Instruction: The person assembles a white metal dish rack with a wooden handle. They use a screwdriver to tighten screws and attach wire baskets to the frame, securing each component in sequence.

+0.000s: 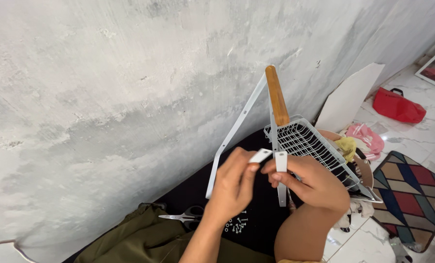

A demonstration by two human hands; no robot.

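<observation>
My left hand (232,187) pinches a small flat white metal bracket (261,156) between thumb and fingers. My right hand (312,182) grips a white metal bar (281,168) of a rack frame (237,129). That frame has a wooden handle (277,95) across its top and leans up toward the wall. A white wire basket (310,146) hangs on the frame just behind my right hand. The bracket sits right beside the bar, nearly touching it.
Loose white screws (238,225) and scissors (183,216) lie on a black mat (261,219). Olive cloth (144,241) is at lower left. A rough grey wall (129,87) fills the left. A patterned rug (412,199), red bag (397,104), pink cloth (368,139) and white board (349,100) are on the right.
</observation>
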